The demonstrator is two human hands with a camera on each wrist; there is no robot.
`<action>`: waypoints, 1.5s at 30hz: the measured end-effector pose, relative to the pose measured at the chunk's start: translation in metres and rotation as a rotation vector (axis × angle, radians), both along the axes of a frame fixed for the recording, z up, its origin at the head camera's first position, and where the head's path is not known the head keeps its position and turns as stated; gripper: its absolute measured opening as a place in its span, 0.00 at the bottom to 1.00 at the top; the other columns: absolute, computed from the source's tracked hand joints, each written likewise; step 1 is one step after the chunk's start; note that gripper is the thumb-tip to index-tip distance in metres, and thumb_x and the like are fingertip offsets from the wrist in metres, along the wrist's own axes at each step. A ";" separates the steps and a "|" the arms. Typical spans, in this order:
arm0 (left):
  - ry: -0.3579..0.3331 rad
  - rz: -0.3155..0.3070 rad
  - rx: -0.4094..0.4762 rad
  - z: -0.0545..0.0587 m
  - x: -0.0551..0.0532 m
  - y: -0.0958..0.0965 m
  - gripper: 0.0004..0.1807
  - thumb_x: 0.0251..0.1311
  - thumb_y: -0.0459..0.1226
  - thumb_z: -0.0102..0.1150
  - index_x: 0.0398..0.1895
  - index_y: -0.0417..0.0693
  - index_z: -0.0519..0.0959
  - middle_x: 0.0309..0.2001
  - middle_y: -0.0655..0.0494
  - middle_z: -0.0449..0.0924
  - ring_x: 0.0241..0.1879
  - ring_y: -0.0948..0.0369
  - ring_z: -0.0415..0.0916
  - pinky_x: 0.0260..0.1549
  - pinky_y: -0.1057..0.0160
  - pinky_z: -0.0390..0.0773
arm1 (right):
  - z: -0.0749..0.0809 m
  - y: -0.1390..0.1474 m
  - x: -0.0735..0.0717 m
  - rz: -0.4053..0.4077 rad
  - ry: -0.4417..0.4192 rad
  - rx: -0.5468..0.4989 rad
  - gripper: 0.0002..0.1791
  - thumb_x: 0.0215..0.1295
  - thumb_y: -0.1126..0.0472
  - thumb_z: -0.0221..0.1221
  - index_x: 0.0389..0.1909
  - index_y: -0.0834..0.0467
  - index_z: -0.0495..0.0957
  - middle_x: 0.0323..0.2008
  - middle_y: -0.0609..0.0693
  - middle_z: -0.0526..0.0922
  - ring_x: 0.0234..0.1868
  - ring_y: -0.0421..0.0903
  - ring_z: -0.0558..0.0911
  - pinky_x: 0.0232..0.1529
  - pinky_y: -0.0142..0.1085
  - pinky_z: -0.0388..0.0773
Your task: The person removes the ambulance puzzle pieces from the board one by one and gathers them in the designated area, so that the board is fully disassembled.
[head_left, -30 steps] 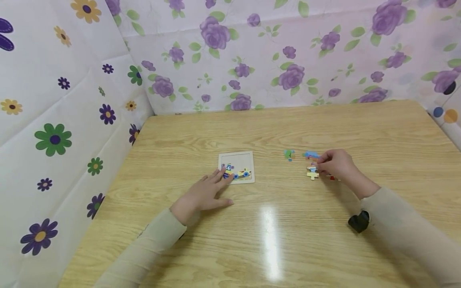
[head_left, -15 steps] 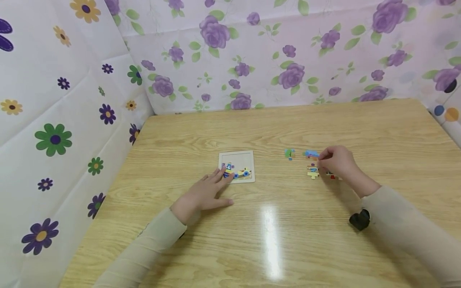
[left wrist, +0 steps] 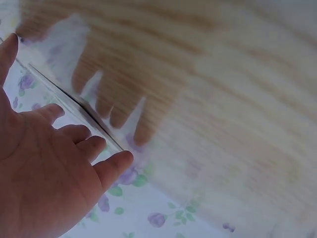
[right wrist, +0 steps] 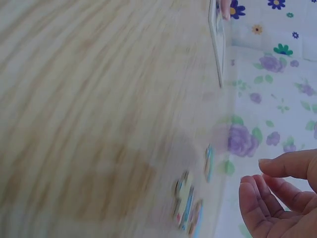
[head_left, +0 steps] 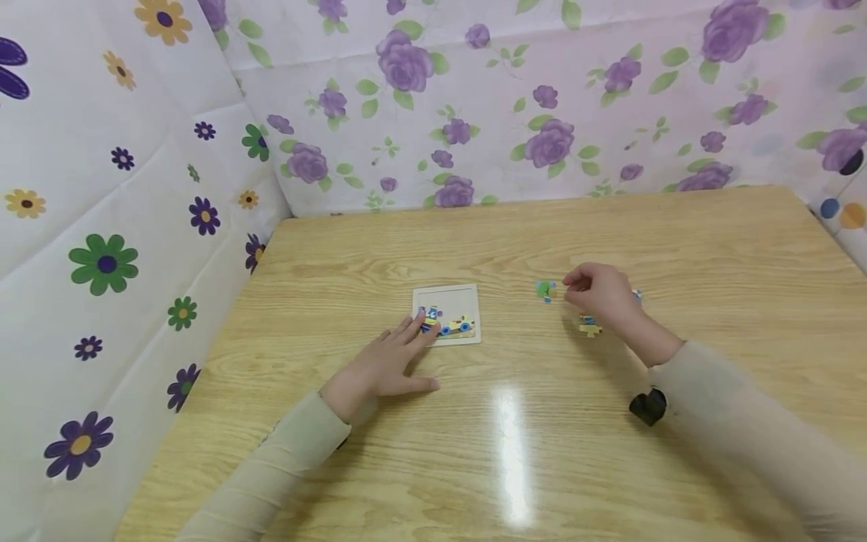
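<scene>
My left hand [head_left: 386, 369] lies with fingers spread, its fingertips on the lower left of a small white puzzle tray [head_left: 443, 288]. Inside the tray are puzzle pieces with a yellow vehicle with blue wheels [head_left: 460, 324], partly hidden by the fingers. My right hand [head_left: 606, 296] hovers over the loose pieces, thumb and fingers bent and apart, nothing between them, as the right wrist view also shows. Just left of its fingertips lies a green and blue puzzle piece [head_left: 546, 290]. A pale yellow piece [head_left: 591, 330] shows below the hand, and a blue-edged piece [head_left: 637, 295] behind it.
The wooden table [head_left: 501, 248] reaches back to a flowered cloth [head_left: 406, 150]. Another flowered cloth [head_left: 156, 248] hangs along the left side. A black object [head_left: 648, 406] sits under the right sleeve.
My right hand has moved left and slightly away from me, towards the green and blue piece. It now covers a blue piece and uncovers another at its right. The left hand stays put.
</scene>
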State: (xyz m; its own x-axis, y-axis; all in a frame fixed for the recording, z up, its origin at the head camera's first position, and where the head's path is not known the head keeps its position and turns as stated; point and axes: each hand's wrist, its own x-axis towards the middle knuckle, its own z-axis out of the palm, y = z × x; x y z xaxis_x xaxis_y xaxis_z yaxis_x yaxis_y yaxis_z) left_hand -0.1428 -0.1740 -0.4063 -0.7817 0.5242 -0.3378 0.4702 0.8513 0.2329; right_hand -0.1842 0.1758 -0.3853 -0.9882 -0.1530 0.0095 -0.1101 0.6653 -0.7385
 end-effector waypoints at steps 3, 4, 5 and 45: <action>0.004 -0.008 -0.005 0.001 0.001 0.000 0.51 0.58 0.65 0.50 0.77 0.56 0.40 0.76 0.48 0.31 0.75 0.49 0.32 0.70 0.42 0.46 | 0.003 -0.011 -0.002 0.022 0.010 -0.006 0.13 0.63 0.67 0.56 0.46 0.71 0.77 0.39 0.63 0.81 0.40 0.54 0.78 0.36 0.37 0.77; 0.007 -0.012 -0.007 0.001 0.002 0.000 0.51 0.58 0.66 0.50 0.77 0.55 0.40 0.76 0.49 0.31 0.75 0.49 0.32 0.70 0.41 0.46 | 0.004 -0.015 -0.003 0.027 0.014 -0.008 0.14 0.63 0.67 0.56 0.46 0.71 0.77 0.39 0.63 0.81 0.40 0.55 0.79 0.37 0.38 0.77; 0.008 -0.016 -0.004 0.002 0.004 0.000 0.52 0.58 0.65 0.50 0.77 0.55 0.40 0.76 0.48 0.31 0.75 0.49 0.32 0.70 0.41 0.46 | 0.005 -0.019 -0.004 0.032 0.018 -0.011 0.14 0.63 0.67 0.56 0.47 0.71 0.77 0.39 0.63 0.81 0.41 0.55 0.79 0.37 0.39 0.77; -0.024 -0.050 -0.011 0.000 0.023 0.004 0.51 0.61 0.63 0.48 0.76 0.43 0.41 0.77 0.50 0.34 0.75 0.54 0.35 0.71 0.47 0.49 | -0.024 -0.166 -0.019 0.298 -0.085 -0.011 0.19 0.62 0.68 0.57 0.54 0.67 0.76 0.53 0.60 0.80 0.54 0.56 0.78 0.55 0.45 0.76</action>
State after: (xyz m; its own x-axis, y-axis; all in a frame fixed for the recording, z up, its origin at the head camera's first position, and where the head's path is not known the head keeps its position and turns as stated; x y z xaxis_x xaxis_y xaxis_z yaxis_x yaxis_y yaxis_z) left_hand -0.1196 -0.1704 -0.4063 -0.7459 0.5588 -0.3625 0.5067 0.8293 0.2356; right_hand -0.2035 0.0101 -0.4096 -0.8972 -0.4364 -0.0678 -0.2369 0.6051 -0.7601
